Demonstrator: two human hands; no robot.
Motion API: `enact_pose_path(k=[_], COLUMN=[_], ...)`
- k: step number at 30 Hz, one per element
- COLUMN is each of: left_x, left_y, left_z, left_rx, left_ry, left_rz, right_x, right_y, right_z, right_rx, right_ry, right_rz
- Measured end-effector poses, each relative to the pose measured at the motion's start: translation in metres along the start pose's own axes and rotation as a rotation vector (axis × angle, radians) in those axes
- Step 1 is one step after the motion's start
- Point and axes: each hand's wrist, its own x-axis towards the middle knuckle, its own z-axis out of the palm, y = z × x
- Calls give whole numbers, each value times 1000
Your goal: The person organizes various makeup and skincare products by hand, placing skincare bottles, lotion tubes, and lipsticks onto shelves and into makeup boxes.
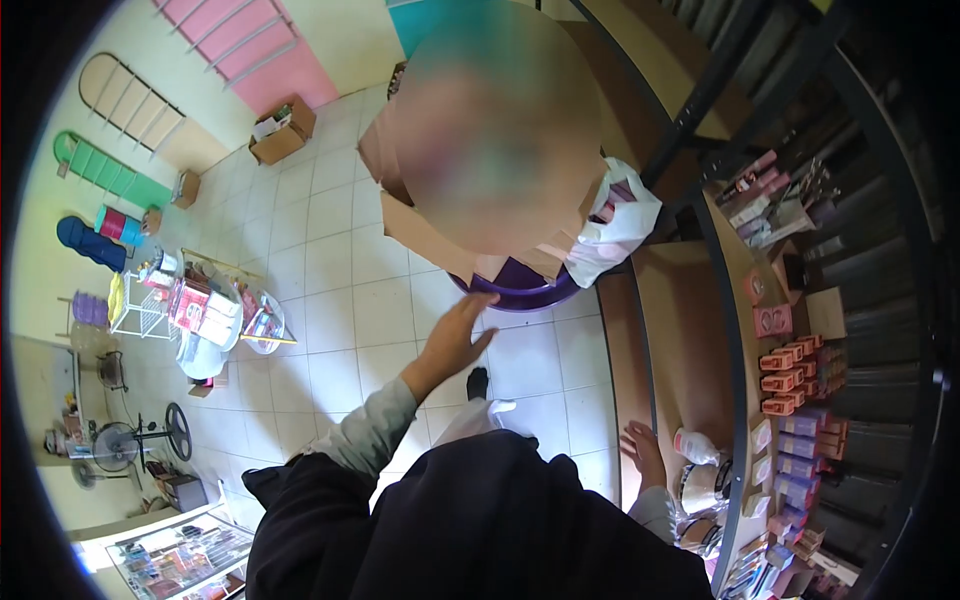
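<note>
Lining the shelf (742, 465) to the right of the fingers of the right hand (643, 453), orange boxes (784, 378) and purple boxes (799, 450) carry printing too small to read. Pink packages (772, 320) further forward bear marks that are just as unclear.

The purple basin (528, 294) is just ahead of the fingertips of the left hand (458, 342), with an open cardboard box (425, 236) above its rim; a blurred patch hides much of the box. A white plastic bag (612, 245) bulges beside the box, ahead and to the right of those same fingers, between them and the shelving. Well to their left stands a display stand (208, 312) crowded with goods, and further back a fan (116, 446). Wrapped containers (705, 488) sit just right of the right hand.

The left fingers lie close together, thumb well apart, the hand open and empty; whether a fingertip meets the basin rim cannot be told. The right fingers are spread and loosely bent near the shelving edge, contact unclear.
</note>
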Motion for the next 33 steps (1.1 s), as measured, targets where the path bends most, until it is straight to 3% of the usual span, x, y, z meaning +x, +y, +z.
enact_pose_path(k=[6, 7, 13, 17, 20, 28, 31, 33], left_x=[59, 69, 130, 170, 201, 246, 253, 266], left_y=[-57, -73, -152, -186, -209, -239, -257, -258], left_z=[-46, -51, -69, -53, -13, 49, 83, 100], left_rx=[42, 54, 120, -53, -41, -37, -19, 18], left_ry=[114, 136, 72, -39, -205, -475, -322, -316], left_rz=[-136, -88, -157, -122, 21, -191, 23, 51], right_x=[2, 0, -28, -19, -19, -29, -29, -28], right_y=[-166, -187, -301, -324, -333, -327, -318, -312], right_z=[109, 124, 224, 266, 285, 285, 277, 274], right_rx=[-101, -103, -14, 8, 19, 35, 44, 44], right_ry=[-99, -98, -77, -103, -108, 12, 49, 63], right_rz=[-348, -425, -508, -563, -562, -521, -498, -477])
